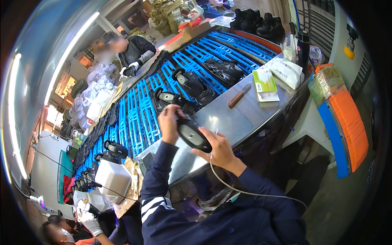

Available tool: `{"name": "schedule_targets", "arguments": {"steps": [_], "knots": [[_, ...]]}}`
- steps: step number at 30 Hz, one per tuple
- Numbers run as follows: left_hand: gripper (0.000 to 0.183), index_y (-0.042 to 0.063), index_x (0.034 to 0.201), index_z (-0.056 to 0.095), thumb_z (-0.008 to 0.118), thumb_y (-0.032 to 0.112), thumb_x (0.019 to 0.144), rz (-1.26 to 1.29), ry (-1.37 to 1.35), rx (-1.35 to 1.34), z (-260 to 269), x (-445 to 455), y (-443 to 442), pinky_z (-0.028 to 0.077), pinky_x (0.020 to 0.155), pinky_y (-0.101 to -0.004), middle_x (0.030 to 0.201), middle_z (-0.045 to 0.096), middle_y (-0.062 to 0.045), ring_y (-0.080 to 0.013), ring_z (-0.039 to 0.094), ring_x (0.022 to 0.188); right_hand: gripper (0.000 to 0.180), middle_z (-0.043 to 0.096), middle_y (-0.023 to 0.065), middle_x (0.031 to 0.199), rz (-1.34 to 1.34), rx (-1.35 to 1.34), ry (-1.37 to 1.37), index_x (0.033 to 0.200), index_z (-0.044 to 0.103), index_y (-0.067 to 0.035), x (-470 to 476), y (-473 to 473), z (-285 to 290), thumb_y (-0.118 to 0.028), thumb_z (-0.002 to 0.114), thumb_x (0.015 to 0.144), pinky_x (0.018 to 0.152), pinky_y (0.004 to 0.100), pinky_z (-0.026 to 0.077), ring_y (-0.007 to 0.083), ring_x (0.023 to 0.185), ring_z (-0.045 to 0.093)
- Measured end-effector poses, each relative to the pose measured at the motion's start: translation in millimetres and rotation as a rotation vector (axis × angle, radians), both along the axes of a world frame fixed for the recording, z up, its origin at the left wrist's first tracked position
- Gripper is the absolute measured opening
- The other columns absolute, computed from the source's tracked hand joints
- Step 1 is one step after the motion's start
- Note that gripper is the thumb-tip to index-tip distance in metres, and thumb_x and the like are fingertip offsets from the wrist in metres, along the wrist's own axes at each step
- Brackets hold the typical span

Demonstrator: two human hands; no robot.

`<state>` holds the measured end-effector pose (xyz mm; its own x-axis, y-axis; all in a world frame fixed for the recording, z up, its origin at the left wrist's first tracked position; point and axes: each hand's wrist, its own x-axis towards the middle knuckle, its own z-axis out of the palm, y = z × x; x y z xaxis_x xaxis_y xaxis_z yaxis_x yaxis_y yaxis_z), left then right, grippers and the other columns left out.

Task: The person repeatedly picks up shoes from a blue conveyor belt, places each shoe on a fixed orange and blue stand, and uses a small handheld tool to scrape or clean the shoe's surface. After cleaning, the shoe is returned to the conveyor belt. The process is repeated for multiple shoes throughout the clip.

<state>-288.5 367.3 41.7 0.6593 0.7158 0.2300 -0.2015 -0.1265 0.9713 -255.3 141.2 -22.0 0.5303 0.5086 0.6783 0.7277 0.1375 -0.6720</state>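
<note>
Between my two hands is a black shoe upper on a shoe last (193, 134), with a pale plate showing on its near side. My left hand (170, 122) grips its far left end. At its near right end my right hand (217, 147) holds it with thumb and fingers; a thin pale cable hangs by this hand. Just beyond, shoes on lasts (170, 98) stand on the blue slatted conveyor (134, 110), and a black shoe (223, 72) lies farther right. A wooden-handled knife (239, 95) lies on the metal ledge (214, 118).
A green and white box (265, 85), a white packet (286, 73) and a black bottle (303, 46) stand at the ledge's right. Across the conveyor a person (134, 55) handles a shoe. Another person's gloved hand (90, 222) is lower left, near a white container (112, 178).
</note>
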Motion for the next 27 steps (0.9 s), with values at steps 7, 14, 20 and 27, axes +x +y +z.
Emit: {"name": "schedule_targets", "arguments": {"steps": [7, 14, 20, 27], "knots": [[0.028, 0.003, 0.095, 0.068, 0.058, 0.025, 0.110, 0.133, -0.117, -0.014, 8, -74, 181, 0.056, 0.065, -0.0371, 0.076, 0.064, -0.008, -0.0199, 0.063, 0.065, 0.066, 0.065, 0.0224, 0.140, -0.161, -0.273, -0.278, 0.143, 0.061, -0.005, 25, -15, -35, -0.048, 0.073, 0.095, 0.114, 0.0530, 0.045, 0.0401, 0.137, 0.059], [0.024, 0.001, 0.101, 0.077, 0.066, 0.022, 0.105, 0.147, 0.365, 0.177, -11, -116, 339, 0.057, 0.079, -0.0324, 0.091, 0.076, -0.006, -0.0176, 0.072, 0.083, 0.060, 0.066, 0.0207, 0.140, -0.168, -0.285, -0.289, 0.138, 0.066, -0.005, 22, -15, -38, -0.046, 0.074, 0.094, 0.116, 0.0511, 0.043, 0.0395, 0.138, 0.058], [0.036, 0.001, 0.109, 0.077, 0.063, 0.033, 0.102, 0.199, 0.948, 1.088, -25, -42, 384, 0.058, 0.073, -0.0478, 0.092, 0.077, -0.023, -0.0370, 0.076, 0.082, 0.058, 0.066, 0.0202, 0.140, -0.169, -0.299, -0.288, 0.137, 0.067, -0.005, 22, -15, -38, -0.045, 0.074, 0.095, 0.114, 0.0520, 0.045, 0.0385, 0.140, 0.058], [0.035, 0.008, 0.130, 0.072, 0.059, 0.031, 0.108, -0.143, 0.184, 0.333, -131, 62, 411, 0.059, 0.094, -0.0462, 0.124, 0.076, -0.016, -0.0320, 0.073, 0.109, 0.057, 0.066, 0.0208, 0.140, -0.190, -0.311, -0.315, 0.134, 0.069, -0.004, 22, -14, -36, -0.048, 0.068, 0.097, 0.115, 0.0488, 0.044, 0.0388, 0.137, 0.058]]}}
